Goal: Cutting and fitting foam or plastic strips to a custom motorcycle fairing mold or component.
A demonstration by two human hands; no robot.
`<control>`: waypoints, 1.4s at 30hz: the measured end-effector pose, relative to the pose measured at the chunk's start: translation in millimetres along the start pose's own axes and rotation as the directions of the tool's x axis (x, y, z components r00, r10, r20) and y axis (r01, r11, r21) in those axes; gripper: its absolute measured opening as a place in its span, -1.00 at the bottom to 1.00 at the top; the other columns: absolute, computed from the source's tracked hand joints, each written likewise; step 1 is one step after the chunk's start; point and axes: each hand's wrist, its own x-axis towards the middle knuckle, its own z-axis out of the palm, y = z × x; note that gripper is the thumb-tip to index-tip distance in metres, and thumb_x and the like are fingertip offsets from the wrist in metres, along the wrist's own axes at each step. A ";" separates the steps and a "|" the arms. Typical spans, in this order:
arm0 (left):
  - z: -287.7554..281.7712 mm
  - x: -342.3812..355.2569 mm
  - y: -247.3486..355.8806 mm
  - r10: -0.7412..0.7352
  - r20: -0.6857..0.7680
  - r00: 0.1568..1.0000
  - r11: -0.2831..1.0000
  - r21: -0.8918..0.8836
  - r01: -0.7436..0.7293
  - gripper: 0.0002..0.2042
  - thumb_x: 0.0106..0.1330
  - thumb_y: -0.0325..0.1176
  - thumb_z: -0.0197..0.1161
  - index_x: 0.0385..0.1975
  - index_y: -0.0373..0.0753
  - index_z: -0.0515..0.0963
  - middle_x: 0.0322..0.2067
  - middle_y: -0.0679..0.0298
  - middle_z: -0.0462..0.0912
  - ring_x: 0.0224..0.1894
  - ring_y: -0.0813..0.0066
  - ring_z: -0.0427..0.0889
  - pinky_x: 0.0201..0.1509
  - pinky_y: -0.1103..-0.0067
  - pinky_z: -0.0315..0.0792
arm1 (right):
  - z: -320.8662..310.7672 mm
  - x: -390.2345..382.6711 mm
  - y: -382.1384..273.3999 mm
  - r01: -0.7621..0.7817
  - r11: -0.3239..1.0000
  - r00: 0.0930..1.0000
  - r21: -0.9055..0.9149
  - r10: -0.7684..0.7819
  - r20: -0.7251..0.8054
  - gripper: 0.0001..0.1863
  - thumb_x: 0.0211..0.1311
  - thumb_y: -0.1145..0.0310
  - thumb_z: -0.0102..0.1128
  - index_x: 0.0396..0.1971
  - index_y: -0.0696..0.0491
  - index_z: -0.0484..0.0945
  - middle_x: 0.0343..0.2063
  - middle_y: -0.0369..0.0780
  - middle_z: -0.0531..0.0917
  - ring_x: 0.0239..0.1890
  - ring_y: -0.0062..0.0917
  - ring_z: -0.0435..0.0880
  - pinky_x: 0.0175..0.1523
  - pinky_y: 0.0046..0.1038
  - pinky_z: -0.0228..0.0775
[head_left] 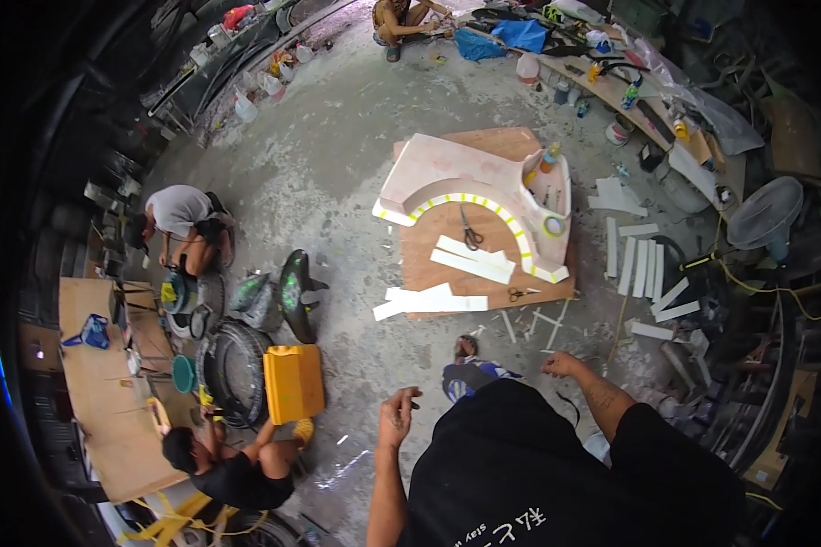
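My left hand (397, 410) is in the air at the lower middle, fingers loosely bent and apart, holding nothing. My right hand (556, 365) hangs further right with curled fingers; what they hold, if anything, is too small to tell. Both are short of a plywood board (410, 235). On it lie a pale arched moulded panel (442, 159) edged with yellow marks, black-handled scissors (472, 235), a smaller pair (518, 294), white strips (465, 269) and a green tape roll (552, 226). A bottle (549, 160) stands on the panel's right part.
Two people crouch at left (178, 210) (228, 474), near tyres (223, 374), a yellow case (292, 383) and cardboard (96, 383). Another person (397, 23) squats at the back. White strips (640, 269) lie right of the board, near a fan (764, 211) and a cluttered bench (611, 91).
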 end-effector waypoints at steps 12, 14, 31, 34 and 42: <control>-77.7 109.1 30.7 0.117 0.366 0.923 0.967 0.170 -0.190 -0.66 0.44 -0.26 0.15 -0.48 -0.40 0.66 -0.59 0.19 0.68 -0.54 0.48 0.62 -0.37 0.54 0.50 | 50.0 -81.6 -284.4 0.709 0.673 0.705 0.211 -0.667 -0.242 -0.66 0.19 0.19 0.38 -0.10 0.04 0.68 -0.26 -0.20 0.71 -0.26 -0.53 0.68 -0.13 -0.46 0.52; -85.0 125.4 69.2 0.171 0.481 0.860 0.981 0.000 -0.194 -0.54 0.50 -0.11 0.02 -0.41 -0.39 0.67 -0.57 0.22 0.66 -0.50 0.48 0.59 -0.33 0.54 0.48 | 68.1 -104.9 -325.9 0.761 0.596 0.646 0.255 -0.668 -0.369 -0.64 0.19 0.18 0.37 -0.08 0.06 0.66 -0.19 -0.19 0.68 -0.18 -0.45 0.68 -0.07 -0.42 0.51; -145.0 178.8 82.4 -0.161 0.961 0.223 0.921 0.065 0.385 -0.14 0.38 0.40 -0.38 0.16 -0.39 0.39 -0.01 0.13 0.55 -0.16 0.33 0.63 -0.12 0.50 0.50 | 161.7 -124.4 -404.6 0.687 0.718 0.291 -0.113 -0.415 -0.862 -0.81 0.22 0.33 0.20 -0.29 0.12 0.66 -0.37 -0.14 0.60 -0.26 -0.22 0.62 -0.14 -0.28 0.45; -146.8 177.3 82.3 -0.126 0.953 0.274 0.934 0.021 0.357 -0.13 0.37 0.42 -0.37 0.14 -0.38 0.41 -0.05 0.15 0.57 -0.17 0.34 0.63 -0.12 0.51 0.49 | 153.2 -130.0 -408.6 0.689 0.713 0.333 -0.131 -0.472 -0.816 -0.82 0.23 0.33 0.19 -0.31 0.13 0.66 -0.38 -0.13 0.60 -0.27 -0.21 0.62 -0.15 -0.27 0.45; -168.8 186.3 85.1 -0.090 0.948 0.306 0.964 0.006 0.264 -0.13 0.34 0.43 -0.27 0.11 -0.40 0.45 -0.05 0.06 0.60 -0.19 0.36 0.65 -0.19 0.55 0.52 | 143.2 -129.7 -432.0 0.709 0.694 0.394 -0.126 -0.539 -0.744 -0.88 0.12 0.45 0.24 -0.38 0.18 0.59 -0.40 -0.15 0.60 -0.35 -0.27 0.62 -0.20 -0.35 0.48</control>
